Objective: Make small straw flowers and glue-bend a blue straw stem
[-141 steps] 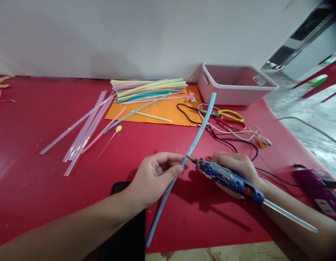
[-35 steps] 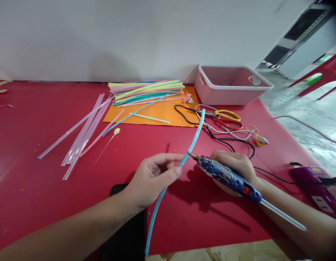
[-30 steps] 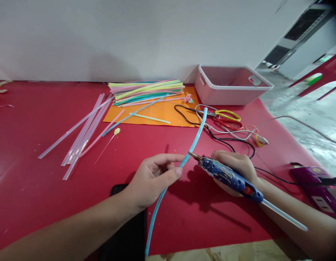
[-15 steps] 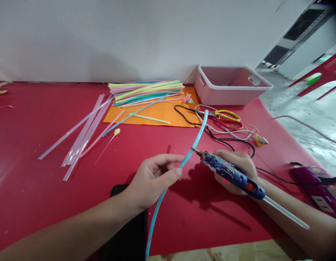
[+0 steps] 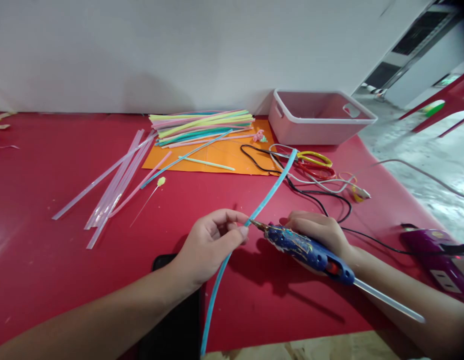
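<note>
A curved light-blue pipe cleaner (image 5: pixel 274 187) is pinched between the thumb and forefinger of my left hand (image 5: pixel 213 242). One end rises toward the scissors, and the other hangs down past the table's front edge. My right hand (image 5: pixel 324 235) is wrapped round a blue glue gun (image 5: pixel 303 247) smeared with dried glue. A clear glue stick (image 5: pixel 389 300) juts out of its rear. The gun's metal nozzle meets the pipe cleaner right beside my left fingertips. Whether fresh glue lies there is too small to tell. Under my left forearm is a black phone-like slab (image 5: pixel 175 320), partly covered.
Pipe cleaners (image 5: pixel 205 125) are heaped on an orange sheet (image 5: pixel 164 162). Clear glue sticks (image 5: pixel 119 182) and a yellow-tipped wire (image 5: pixel 161 181) lie left. A pink basket (image 5: pixel 314 131), scissors (image 5: pixel 314 160), tangled cables (image 5: pixel 310 192) and a purple power strip (image 5: pixel 438 255) stand right.
The glue gun's nozzle has slid down and left along the pipe cleaner to my left fingertips. The pipe cleaner's upper end has tilted slightly right.
</note>
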A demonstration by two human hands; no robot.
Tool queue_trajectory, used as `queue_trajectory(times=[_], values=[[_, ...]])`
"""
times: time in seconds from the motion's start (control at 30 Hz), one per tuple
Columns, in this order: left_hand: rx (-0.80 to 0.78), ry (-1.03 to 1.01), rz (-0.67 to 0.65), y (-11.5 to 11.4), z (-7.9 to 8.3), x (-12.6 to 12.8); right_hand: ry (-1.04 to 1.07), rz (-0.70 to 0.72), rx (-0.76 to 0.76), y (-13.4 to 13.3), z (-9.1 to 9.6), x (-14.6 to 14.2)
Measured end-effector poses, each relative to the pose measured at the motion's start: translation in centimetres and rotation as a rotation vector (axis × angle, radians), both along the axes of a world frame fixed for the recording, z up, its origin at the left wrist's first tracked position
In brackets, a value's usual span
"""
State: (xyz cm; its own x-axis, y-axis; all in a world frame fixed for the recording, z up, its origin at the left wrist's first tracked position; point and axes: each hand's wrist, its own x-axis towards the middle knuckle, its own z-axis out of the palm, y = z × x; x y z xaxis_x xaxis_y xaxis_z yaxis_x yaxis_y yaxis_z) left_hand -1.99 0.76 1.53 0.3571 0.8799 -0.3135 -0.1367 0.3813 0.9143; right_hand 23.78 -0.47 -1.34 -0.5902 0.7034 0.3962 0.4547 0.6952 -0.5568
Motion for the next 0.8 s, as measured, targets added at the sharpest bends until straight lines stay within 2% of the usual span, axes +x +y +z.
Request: queue_trajectory(times=[0.8], values=[[0.013, -0.032, -0.026, -0.03, 0.07, -0.18, -0.013, -0.054, -0.012, 0.06, 0.21, 0.48]])
